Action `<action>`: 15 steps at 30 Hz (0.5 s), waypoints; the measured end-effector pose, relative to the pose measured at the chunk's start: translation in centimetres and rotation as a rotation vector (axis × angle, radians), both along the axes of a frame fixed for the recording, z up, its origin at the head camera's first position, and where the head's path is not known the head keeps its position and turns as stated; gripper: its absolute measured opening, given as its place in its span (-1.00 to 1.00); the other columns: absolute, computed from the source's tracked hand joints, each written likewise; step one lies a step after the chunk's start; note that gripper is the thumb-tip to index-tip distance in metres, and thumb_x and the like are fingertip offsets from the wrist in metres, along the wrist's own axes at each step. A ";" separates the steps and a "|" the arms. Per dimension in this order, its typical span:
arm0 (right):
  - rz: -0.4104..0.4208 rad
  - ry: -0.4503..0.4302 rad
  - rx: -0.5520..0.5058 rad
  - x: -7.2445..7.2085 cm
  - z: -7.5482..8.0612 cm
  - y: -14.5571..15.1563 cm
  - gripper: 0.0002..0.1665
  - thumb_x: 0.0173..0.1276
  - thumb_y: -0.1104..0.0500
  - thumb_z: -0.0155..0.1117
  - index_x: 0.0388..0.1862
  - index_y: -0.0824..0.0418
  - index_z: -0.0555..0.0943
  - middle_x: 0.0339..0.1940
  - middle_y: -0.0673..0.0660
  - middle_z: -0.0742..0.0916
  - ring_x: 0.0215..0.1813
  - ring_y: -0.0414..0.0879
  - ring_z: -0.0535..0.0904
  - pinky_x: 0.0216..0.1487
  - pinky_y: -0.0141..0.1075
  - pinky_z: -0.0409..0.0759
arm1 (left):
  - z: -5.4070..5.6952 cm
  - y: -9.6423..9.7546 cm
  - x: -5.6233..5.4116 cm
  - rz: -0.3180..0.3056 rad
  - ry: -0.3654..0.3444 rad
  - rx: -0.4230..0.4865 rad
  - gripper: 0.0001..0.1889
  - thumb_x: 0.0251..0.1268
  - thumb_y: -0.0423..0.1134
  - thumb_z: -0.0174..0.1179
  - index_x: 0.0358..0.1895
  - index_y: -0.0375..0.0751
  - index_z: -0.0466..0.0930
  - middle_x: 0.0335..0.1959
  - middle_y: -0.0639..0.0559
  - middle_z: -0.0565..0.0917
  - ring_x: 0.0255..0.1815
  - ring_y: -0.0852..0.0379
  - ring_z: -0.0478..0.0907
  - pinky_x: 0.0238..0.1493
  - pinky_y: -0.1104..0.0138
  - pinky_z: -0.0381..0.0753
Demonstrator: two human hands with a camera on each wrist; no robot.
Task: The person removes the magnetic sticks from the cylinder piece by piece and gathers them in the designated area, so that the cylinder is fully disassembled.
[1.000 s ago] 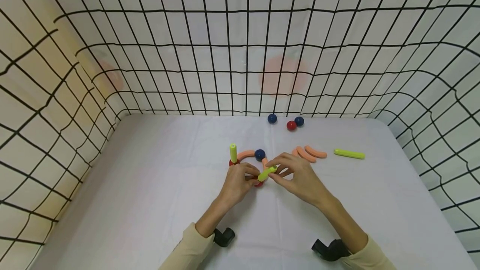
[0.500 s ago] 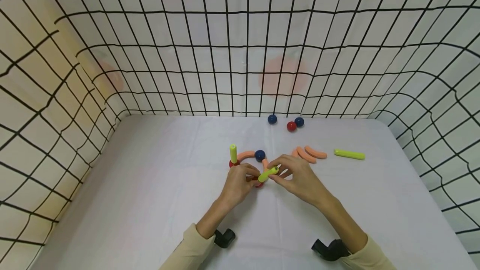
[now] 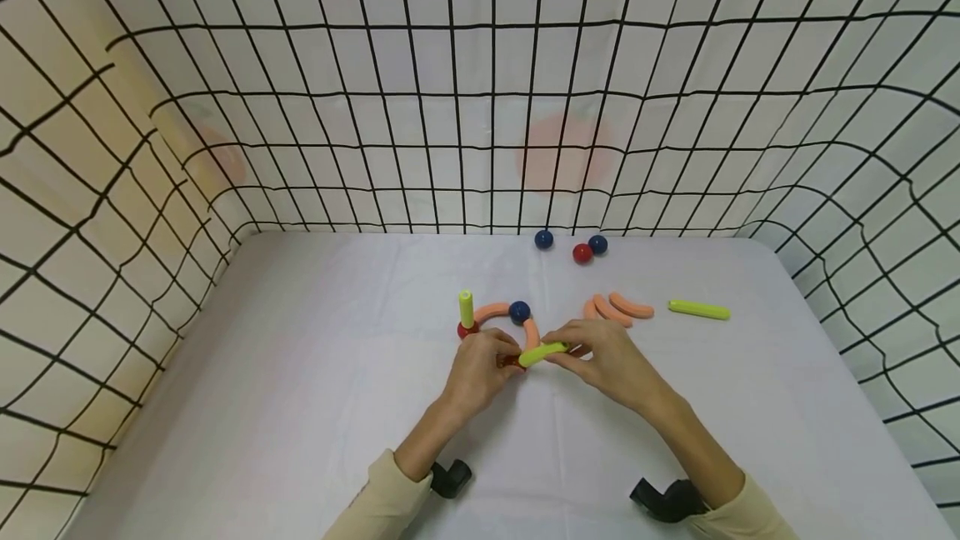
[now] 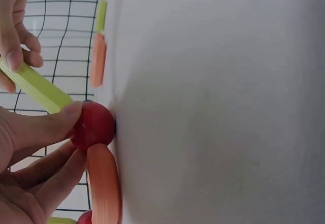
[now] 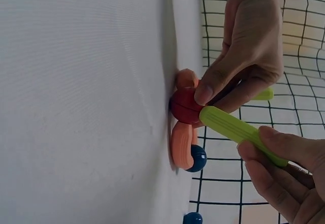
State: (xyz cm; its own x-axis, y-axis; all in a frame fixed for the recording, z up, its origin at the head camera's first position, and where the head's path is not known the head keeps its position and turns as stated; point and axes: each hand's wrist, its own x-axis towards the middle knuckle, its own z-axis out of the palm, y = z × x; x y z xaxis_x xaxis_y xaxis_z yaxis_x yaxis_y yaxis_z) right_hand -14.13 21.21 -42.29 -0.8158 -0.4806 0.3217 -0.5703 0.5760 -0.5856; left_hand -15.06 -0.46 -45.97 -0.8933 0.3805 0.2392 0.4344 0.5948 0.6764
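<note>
My left hand (image 3: 477, 369) pinches a red ball (image 4: 95, 126) between thumb and fingers, close over the white table. Curved orange pieces (image 5: 181, 145) join this ball on two sides. My right hand (image 3: 609, 363) pinches a yellow-green stick (image 5: 238, 132) near its outer end; the stick's other end meets the red ball and it slants up to the right. The ball belongs to a ring with a blue ball (image 3: 519, 312) at the back and another red ball (image 3: 467, 329) at the left. From that left ball a second yellow-green stick (image 3: 467, 307) stands upright.
Loose curved orange pieces (image 3: 632, 305) lie right of the ring, with a loose yellow-green stick (image 3: 698, 309) farther right. Two blue balls (image 3: 543, 239) and a red ball (image 3: 582, 253) sit near the back edge. Black wire mesh (image 3: 492, 107) rises around the table.
My right hand has moved slightly right and down, tipping the stick's outer end lower, so it lies flatter. My left hand stays at the red ball.
</note>
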 end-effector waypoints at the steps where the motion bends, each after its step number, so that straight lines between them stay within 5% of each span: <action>1: -0.003 -0.003 -0.006 0.0 -0.1 0.1 -0.71 0.18 0.36 0.57 -0.09 0.24 0.81 -0.21 0.05 0.85 -0.26 -0.20 0.74 -0.21 -0.39 0.78 | 0.0 0.1 0.0 0.004 0.002 -0.003 -0.81 0.07 -0.44 0.55 -0.21 -0.38 0.85 -0.23 -0.13 0.82 -0.20 0.01 0.77 -0.23 0.41 0.75; 9: -0.009 0.015 -0.077 0.3 -0.9 0.7 -0.72 0.13 0.39 0.59 -0.14 0.25 0.82 -0.25 0.05 0.85 -0.29 -0.27 0.73 -0.27 -0.43 0.77 | -0.2 0.2 0.1 0.017 0.000 -0.030 -0.79 0.05 -0.45 0.55 -0.20 -0.38 0.84 -0.25 -0.13 0.82 -0.21 0.01 0.76 -0.23 0.43 0.76; 15: -0.105 0.013 -0.134 0.1 1.3 3.4 -0.68 0.12 0.38 0.60 -0.11 0.19 0.83 -0.23 0.07 0.86 -0.30 -0.34 0.72 -0.25 -0.50 0.74 | 0.0 0.2 0.0 0.015 0.000 -0.042 -0.83 0.07 -0.47 0.54 -0.23 -0.37 0.85 -0.23 -0.12 0.82 -0.20 0.03 0.77 -0.23 0.44 0.75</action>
